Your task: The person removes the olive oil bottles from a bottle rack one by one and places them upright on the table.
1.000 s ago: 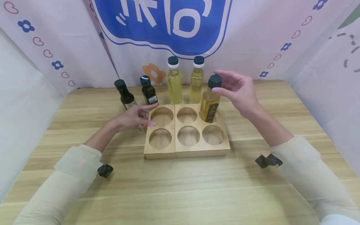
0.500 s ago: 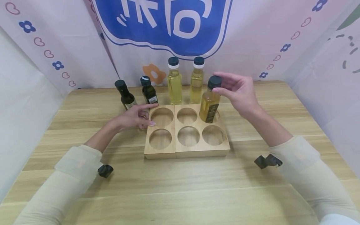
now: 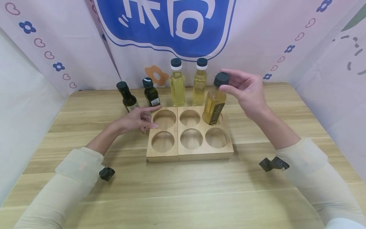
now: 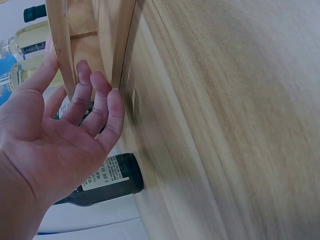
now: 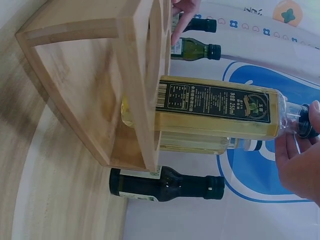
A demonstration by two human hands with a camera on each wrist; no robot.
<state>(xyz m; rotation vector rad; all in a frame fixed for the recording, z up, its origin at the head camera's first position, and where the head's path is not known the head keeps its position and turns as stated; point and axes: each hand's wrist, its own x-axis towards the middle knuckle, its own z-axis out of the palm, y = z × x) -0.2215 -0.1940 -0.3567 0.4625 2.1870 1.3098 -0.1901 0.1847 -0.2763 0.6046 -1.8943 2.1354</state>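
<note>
My right hand (image 3: pixel 250 92) pinches the black cap of an oil bottle (image 3: pixel 213 109) with amber oil and a dark label. The bottle leans to the right, its lower end in the back right hole of the wooden rack (image 3: pixel 177 152). Through the rack's open side, the right wrist view shows the bottle's base (image 5: pixel 127 111) below the top board. My left hand (image 3: pixel 135 119) touches the rack's left edge with thumb and index finger. In the left wrist view its other fingers (image 4: pixel 102 110) are loosely bent with nothing in them.
Behind the rack stand two clear bottles of yellow oil (image 3: pixel 178 87) (image 3: pixel 199 87). Two dark bottles (image 3: pixel 128 98) (image 3: pixel 151 92) are by my left hand. The right wrist view shows another dark bottle (image 5: pixel 170 185) beyond the rack. A printed cloth (image 3: pixel 257 38) hangs behind the table.
My right hand has moved slightly up and to the right, and the bottle's top has tilted that way with it. My left hand and the rack stay in place.
</note>
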